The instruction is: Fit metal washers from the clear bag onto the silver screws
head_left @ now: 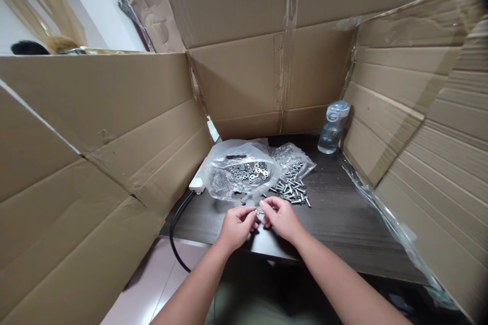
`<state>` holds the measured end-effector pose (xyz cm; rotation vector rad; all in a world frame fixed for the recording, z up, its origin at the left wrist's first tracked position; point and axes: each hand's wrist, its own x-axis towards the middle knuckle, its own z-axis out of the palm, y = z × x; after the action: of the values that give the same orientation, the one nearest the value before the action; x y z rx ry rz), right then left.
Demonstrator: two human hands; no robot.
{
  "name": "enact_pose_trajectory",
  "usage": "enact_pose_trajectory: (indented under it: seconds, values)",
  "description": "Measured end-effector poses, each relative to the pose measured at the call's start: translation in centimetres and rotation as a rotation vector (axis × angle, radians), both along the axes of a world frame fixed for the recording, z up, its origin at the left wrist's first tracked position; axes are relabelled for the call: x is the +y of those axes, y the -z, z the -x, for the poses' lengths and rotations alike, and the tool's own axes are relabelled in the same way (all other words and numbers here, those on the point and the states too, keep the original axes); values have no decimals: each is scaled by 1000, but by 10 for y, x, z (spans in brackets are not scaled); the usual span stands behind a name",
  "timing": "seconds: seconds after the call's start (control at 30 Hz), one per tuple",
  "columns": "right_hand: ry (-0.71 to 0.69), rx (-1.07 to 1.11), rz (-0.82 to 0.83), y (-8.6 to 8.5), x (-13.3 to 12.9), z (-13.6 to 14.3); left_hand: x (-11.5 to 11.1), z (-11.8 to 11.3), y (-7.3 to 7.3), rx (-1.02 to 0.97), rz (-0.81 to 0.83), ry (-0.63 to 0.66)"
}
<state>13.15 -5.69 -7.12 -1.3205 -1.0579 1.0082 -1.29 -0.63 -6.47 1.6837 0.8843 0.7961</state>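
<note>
A small metal bolt [260, 212] lies level between my two hands, near the table's front edge. My left hand [238, 226] pinches its left end between thumb and fingertips. At its right end, my right hand [280, 217] has its thumb and fingers closed on it. Just beyond my hands is an open clear plastic bag [219, 172] with many metal washers [249, 171] in it. To its right, a pile of loose bolts [293, 189] spills from a second clear bag [287, 152].
A water bottle [331, 129] stands at the back right of the dark table [343, 208]. Cardboard walls [244, 81] enclose the back and both sides. A white power strip [197, 182] with a black cable [173, 233] lies at the left edge.
</note>
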Motion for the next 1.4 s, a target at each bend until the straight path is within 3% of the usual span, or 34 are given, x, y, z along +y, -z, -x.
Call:
enact_pose_trajectory:
  seconds: [0.23, 0.37, 0.43, 0.5, 0.6, 0.73, 0.87, 1.03, 1.13, 1.27, 1.4]
  values:
    - [269, -497, -194, -3, -5, -16, 17, -11, -1, 176, 50, -179]
    - [339, -631, -270, -8, -15, -30, 25, -14, 1, 230, 18, -272]
    - [344, -661, -265, -9, -22, -40, 22, -11, 3, 239, -54, -322]
    - [343, -674, -240, -9, -29, -51, 14, -8, 3, 242, -230, -343]
    - [317, -691, -174, -8, -36, -64, 1, -3, 1, 246, -543, -231]
    - [257, -766, -147, -7, -36, -68, -7, -4, -4, 306, -715, -29]
    - [212, -915, -165, -8, -29, -63, -5, -5, -5, 381, -715, 66]
    - [241, -1192, 55, -15, -22, -59, -2, -6, -5, 435, -695, 129]
    - [235, -1248, 105, -20, -21, -65, -1, -6, -5, 437, -685, 130]
    - [341, -1238, 139, -19, -27, -79, 1, -6, -3, 407, -666, 127]
    - [456, -1256, 132, -8, -32, -84, 3, -5, -2, 382, -656, 134]
